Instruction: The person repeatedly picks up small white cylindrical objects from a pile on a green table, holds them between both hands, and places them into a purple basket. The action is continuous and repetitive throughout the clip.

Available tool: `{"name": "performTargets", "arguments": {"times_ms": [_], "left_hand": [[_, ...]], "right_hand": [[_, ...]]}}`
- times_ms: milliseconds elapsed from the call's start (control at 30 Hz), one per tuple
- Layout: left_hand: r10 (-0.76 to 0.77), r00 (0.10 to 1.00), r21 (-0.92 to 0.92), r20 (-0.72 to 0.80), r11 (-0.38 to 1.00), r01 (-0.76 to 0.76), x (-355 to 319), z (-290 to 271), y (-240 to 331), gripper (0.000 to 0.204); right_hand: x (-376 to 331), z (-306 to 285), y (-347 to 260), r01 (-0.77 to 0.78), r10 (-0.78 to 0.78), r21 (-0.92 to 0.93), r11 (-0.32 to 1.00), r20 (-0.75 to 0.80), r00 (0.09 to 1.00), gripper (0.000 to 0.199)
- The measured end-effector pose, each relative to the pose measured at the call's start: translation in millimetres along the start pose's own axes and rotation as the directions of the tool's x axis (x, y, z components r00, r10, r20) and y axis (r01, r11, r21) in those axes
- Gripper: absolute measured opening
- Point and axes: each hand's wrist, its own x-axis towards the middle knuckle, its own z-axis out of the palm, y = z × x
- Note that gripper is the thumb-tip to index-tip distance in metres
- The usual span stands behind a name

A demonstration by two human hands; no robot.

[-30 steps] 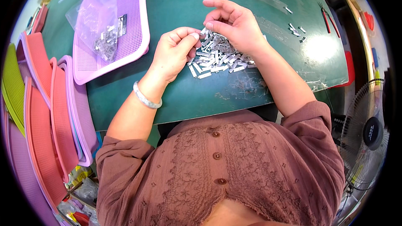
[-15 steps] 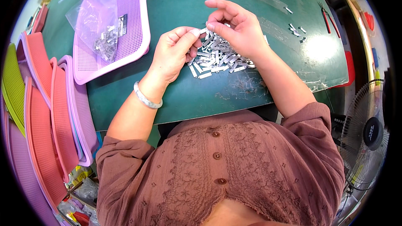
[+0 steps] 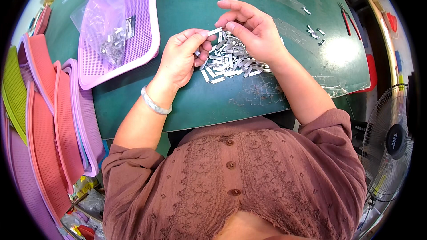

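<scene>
Between the thumb and index finger of my left hand (image 3: 184, 55) is a small flat silver metal piece (image 3: 215, 31), its free end pointing to the right. Another bit of metal (image 3: 197, 53) shows among the curled lower fingers of that hand. My right hand (image 3: 255, 31) hovers just beside the piece's free end, fingers bent and apart, and nothing shows in its grasp. Below and between both hands lies a loose pile of similar silver metal pieces (image 3: 231, 60), partly covered by the right hand.
A lilac perforated basket (image 3: 155, 26) at left holds a clear bag (image 3: 113, 40) of metal parts. Stacked pink baskets (image 3: 44, 120) stand beside the green table (image 3: 191, 111). Red-handled pliers (image 3: 347, 22) and a few loose pieces (image 3: 314, 31) lie right; a fan (image 3: 393, 142) stands beyond.
My right thumb and index finger have come away from the metal piece, which now shows more fully in my left fingers. The pile and basket look the same.
</scene>
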Motion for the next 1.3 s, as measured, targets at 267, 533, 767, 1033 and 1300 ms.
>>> {"name": "performTargets", "arguments": {"times_ms": [267, 533, 767, 1033, 1300], "left_hand": [[-0.048, 0.999, -0.059, -0.018, 0.997, 0.047, -0.4, -0.6, 0.7, 0.019], [-0.046, 0.998, -0.050, -0.042, 0.998, 0.044, -0.6, 1.1, 0.5, 0.020], [-0.044, 0.998, -0.051, -0.034, 0.998, 0.043, 0.1, 0.0, -0.2, 0.020], [-0.020, 1.000, -0.035, -0.011, 0.999, 0.020, 0.6, -2.1, -1.1, 0.018], [0.080, 0.995, 0.102, -0.059, 0.992, -0.074, -1.3, 4.4, -0.9, 0.010]], "right_hand": [[0.1, 0.1, 0.9, -0.038, 0.038, -0.012, 0.999, 0.024, 0.999, 0.039], [0.0, -0.7, -0.8, -0.123, 0.123, -0.005, 0.992, 0.027, 0.992, 0.040], [0.5, -1.3, 0.9, -0.138, 0.138, 0.004, 0.990, 0.025, 0.990, 0.040], [0.2, -1.9, 2.4, -0.133, 0.134, -0.010, 0.991, 0.026, 0.991, 0.040], [0.1, -2.0, 1.9, -0.130, 0.131, -0.024, 0.991, 0.032, 0.991, 0.042]]}}
